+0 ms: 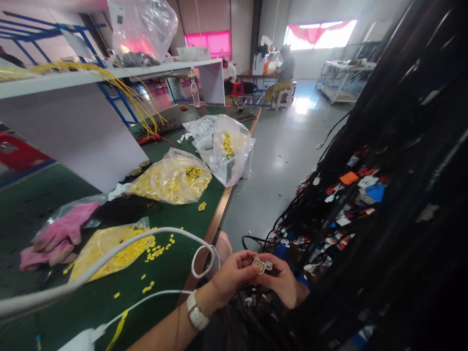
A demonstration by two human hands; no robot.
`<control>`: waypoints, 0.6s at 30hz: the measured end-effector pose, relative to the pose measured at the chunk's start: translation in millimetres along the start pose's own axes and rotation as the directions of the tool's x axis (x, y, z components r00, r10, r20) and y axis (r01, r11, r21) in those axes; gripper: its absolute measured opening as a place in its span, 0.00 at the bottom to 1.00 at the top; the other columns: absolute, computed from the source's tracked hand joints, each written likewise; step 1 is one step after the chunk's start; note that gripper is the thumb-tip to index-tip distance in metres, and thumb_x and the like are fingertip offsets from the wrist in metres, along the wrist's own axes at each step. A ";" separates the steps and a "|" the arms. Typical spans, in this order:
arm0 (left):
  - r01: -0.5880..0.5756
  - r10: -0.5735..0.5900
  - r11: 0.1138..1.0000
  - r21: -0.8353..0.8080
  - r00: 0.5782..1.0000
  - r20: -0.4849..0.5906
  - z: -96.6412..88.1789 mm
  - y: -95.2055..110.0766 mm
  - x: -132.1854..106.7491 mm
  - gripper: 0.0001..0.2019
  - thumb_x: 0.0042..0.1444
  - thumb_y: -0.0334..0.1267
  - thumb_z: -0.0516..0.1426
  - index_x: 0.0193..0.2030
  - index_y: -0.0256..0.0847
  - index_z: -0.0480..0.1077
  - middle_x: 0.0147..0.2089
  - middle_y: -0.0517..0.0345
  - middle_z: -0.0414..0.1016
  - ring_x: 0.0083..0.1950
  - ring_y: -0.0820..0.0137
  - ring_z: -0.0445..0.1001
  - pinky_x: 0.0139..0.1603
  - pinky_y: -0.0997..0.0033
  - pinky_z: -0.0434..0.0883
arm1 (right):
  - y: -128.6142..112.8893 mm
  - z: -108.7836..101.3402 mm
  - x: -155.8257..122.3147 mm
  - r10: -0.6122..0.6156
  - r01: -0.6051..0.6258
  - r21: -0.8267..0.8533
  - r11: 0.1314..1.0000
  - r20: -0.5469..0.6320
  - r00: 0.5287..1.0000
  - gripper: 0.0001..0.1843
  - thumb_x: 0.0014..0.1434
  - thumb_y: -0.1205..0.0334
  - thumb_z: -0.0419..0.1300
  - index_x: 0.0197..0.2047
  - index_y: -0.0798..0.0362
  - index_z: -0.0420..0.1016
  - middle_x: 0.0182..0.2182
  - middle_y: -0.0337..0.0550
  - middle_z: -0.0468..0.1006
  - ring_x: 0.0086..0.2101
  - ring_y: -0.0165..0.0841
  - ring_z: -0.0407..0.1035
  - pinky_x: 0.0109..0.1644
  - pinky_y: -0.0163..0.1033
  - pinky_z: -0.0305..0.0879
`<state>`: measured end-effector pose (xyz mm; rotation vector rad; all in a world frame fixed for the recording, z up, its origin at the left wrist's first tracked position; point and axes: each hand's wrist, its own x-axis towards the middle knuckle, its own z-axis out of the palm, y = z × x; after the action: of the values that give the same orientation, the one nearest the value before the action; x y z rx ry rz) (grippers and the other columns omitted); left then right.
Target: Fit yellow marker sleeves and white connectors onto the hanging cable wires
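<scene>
White cable [111,253], gripped connector [259,266], bags [155,183] of yellow pieces [195,174]

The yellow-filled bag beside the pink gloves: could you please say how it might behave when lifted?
The clear bag would probably sag, since its thin film lies slumped and creased. It may spill, as yellow pieces lie scattered by its right end.

Hands [239,270], lower centre: two. White connector [259,266], between the hands: at least one. White watch [197,314], lower centre: one. Clear bags of yellow parts [161,168], left and centre: three. Loose yellow pieces [116,295], lower left: more than ten; exact count not resolved. Clear bottle [195,92], upper centre: one. White stool [286,97], upper right: one. Windows [338,34], top: two. Seated persons [287,63], background: two.
</scene>
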<state>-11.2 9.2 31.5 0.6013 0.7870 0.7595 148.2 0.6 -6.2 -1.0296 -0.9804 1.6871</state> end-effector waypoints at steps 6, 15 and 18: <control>0.014 -0.012 1.000 0.026 0.999 -0.048 2.5 3.5 -2.6 0.21 0.44 0.43 0.68 0.42 0.33 0.72 0.36 0.53 0.76 0.35 0.73 0.73 0.36 0.75 0.67 | 10.1 -3.4 1.1 -0.025 0.026 -0.022 0.999 0.023 0.999 0.21 0.36 0.60 0.76 0.36 0.51 0.79 0.29 0.39 0.78 0.29 0.33 0.69 0.34 0.40 0.67; 0.092 -0.090 0.989 -0.114 0.996 0.023 -6.0 -0.1 4.4 0.36 0.54 0.65 0.49 0.54 0.33 0.66 0.29 0.49 0.78 0.29 0.66 0.76 0.34 0.69 0.68 | -1.2 4.5 -1.9 0.003 -0.017 0.113 0.993 0.122 0.992 0.35 0.39 0.58 0.75 0.52 0.48 0.72 0.37 0.42 0.78 0.37 0.38 0.72 0.44 0.46 0.68; 0.111 -0.108 0.986 -0.121 0.994 0.030 -6.7 2.6 4.1 0.40 0.55 0.67 0.45 0.60 0.34 0.58 0.29 0.48 0.79 0.28 0.65 0.77 0.34 0.68 0.68 | 2.8 3.7 -1.2 -0.006 -0.010 0.171 0.985 0.089 0.996 0.40 0.36 0.59 0.76 0.54 0.46 0.69 0.32 0.36 0.75 0.32 0.34 0.71 0.42 0.44 0.68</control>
<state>-15.6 15.2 27.9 0.4524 0.7401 0.6927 144.2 -1.9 -7.3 -0.8490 -0.8736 1.7980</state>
